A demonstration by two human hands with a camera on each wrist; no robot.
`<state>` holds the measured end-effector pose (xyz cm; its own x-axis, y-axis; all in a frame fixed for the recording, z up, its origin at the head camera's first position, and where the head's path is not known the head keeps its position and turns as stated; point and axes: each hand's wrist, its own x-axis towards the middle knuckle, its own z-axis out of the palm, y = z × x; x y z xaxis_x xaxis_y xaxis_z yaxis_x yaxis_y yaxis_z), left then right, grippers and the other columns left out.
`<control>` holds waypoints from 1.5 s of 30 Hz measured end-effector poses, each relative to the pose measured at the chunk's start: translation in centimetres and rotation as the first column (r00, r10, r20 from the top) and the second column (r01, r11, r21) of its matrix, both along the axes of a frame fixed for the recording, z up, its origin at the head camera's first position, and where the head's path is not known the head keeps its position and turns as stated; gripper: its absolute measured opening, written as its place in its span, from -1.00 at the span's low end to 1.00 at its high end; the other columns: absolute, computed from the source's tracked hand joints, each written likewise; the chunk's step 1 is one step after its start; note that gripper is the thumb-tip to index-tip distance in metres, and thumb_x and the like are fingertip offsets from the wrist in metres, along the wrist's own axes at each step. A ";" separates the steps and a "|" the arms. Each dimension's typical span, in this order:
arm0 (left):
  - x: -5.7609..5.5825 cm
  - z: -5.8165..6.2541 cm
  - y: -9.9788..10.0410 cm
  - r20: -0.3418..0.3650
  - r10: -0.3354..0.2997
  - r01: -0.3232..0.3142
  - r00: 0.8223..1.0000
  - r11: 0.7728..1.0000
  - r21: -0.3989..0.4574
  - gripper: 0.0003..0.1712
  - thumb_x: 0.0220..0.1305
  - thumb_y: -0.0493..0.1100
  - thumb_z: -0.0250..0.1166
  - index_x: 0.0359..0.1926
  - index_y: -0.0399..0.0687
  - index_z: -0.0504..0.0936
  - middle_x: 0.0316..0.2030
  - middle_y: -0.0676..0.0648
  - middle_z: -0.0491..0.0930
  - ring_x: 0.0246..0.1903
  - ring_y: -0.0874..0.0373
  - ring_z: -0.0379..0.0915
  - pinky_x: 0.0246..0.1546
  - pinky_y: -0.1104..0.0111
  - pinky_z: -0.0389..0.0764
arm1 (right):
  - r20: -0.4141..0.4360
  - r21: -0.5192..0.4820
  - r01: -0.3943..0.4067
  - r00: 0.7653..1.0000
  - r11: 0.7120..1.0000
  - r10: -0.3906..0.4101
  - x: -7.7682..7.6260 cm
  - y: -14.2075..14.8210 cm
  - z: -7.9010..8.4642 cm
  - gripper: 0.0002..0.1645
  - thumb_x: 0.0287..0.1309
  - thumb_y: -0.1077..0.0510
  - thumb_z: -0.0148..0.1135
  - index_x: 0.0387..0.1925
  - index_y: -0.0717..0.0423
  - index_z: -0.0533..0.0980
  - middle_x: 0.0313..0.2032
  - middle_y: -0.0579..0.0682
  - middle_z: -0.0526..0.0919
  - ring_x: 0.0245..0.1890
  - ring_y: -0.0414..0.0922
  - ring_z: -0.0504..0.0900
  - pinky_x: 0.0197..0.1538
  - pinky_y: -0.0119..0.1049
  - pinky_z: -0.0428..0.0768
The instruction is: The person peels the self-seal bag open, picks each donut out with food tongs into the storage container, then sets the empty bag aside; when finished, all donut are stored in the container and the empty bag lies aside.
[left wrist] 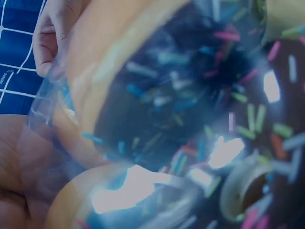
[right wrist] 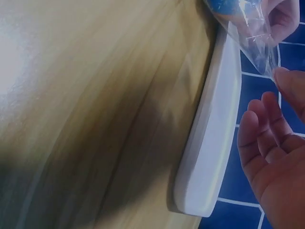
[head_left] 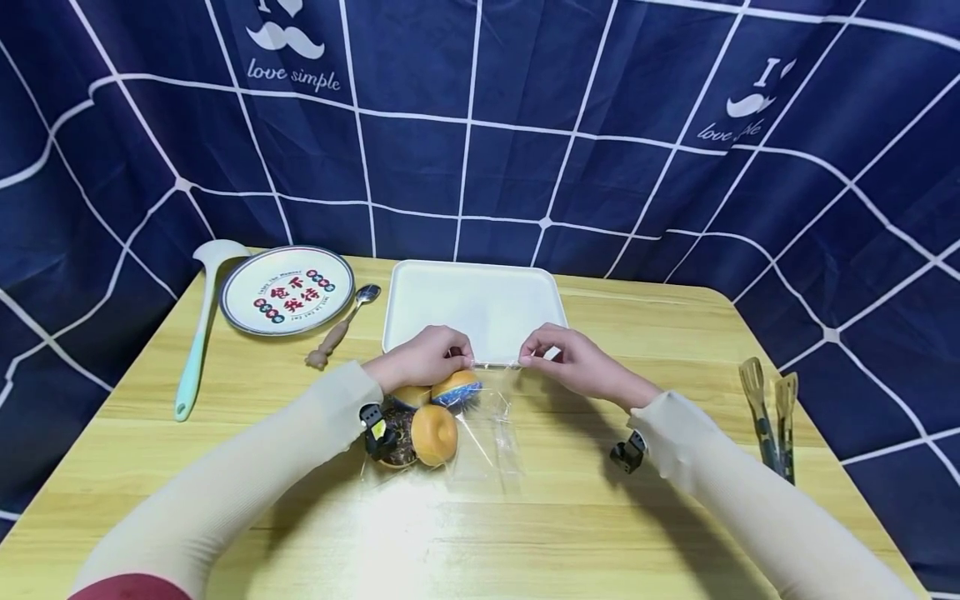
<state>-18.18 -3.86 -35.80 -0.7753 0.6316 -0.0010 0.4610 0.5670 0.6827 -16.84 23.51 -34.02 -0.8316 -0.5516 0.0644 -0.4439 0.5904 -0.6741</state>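
A clear bag [head_left: 491, 442] of doughnuts [head_left: 433, 435] is stretched between two hands on the person's side of the white tray [head_left: 476, 292]. The left hand [head_left: 427, 354] pinches the bag's upper edge in front of the tray's near left part; the right hand [head_left: 566, 357] pinches the other corner by the tray's near right corner. This wide grip presumably pulls the edge straight while the doughnuts' weight sags below; they bunch under the left side, so that hand probably bears more of the load. The plate [head_left: 238, 293], spoon [head_left: 339, 332] and ladle [head_left: 201, 354] lie left of the tray, the slotted utensils [head_left: 759, 408] well to its right, likely out of the way on the tabletop [head_left: 652, 321]. Only the left wrist view shows the coloured sprinkles [left wrist: 257, 119] clearly; the right wrist view alone reveals that hand's other fingers [right wrist: 250, 133] loosely bent, clear of the film. Whether the bag's bottom touches the tabletop, I cannot tell.
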 end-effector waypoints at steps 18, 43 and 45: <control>0.2 -0.1 0.2 -0.005 0.016 -0.016 1.000 1.000 0.001 -0.81 0.44 -0.31 0.21 -0.29 -0.19 0.73 -0.33 -0.10 0.72 -0.29 0.19 0.53 -0.09 0.35 0.58 | 0.232 0.092 0.193 0.950 0.977 -0.210 2.7 -3.1 1.0 -0.47 0.47 -0.08 0.23 -0.53 0.21 0.52 -0.67 -0.11 0.47 -0.67 -0.18 0.42 -0.57 -0.41 0.30; -0.1 -0.7 0.1 -0.034 0.018 -0.017 0.999 1.000 0.026 -0.82 0.47 -0.29 0.22 -0.27 -0.20 0.73 -0.34 -0.10 0.74 -0.31 0.21 0.54 -0.09 0.35 0.59 | 0.512 -0.014 0.137 0.852 0.991 -0.110 2.2 0.0 0.0 -0.62 0.48 0.15 0.19 -0.54 0.11 0.44 -0.58 -0.13 0.51 -0.57 -0.24 0.48 -0.47 -0.43 0.39; 0.0 -0.7 0.1 -0.031 0.017 -0.016 0.999 0.999 0.029 -0.82 0.46 -0.30 0.22 -0.28 -0.21 0.73 -0.34 -0.10 0.73 -0.32 0.21 0.54 -0.10 0.36 0.59 | 0.516 -0.017 0.126 0.851 0.992 -0.099 2.1 0.4 -0.1 -0.61 0.49 0.15 0.17 -0.54 0.12 0.43 -0.59 -0.13 0.50 -0.58 -0.25 0.45 -0.47 -0.43 0.39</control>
<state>-18.17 -3.78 -36.46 -0.7852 0.6178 0.0408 0.4726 0.5555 0.6842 -14.78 23.90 -34.15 -0.8098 -0.4600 -0.3643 0.0403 0.5758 -0.8166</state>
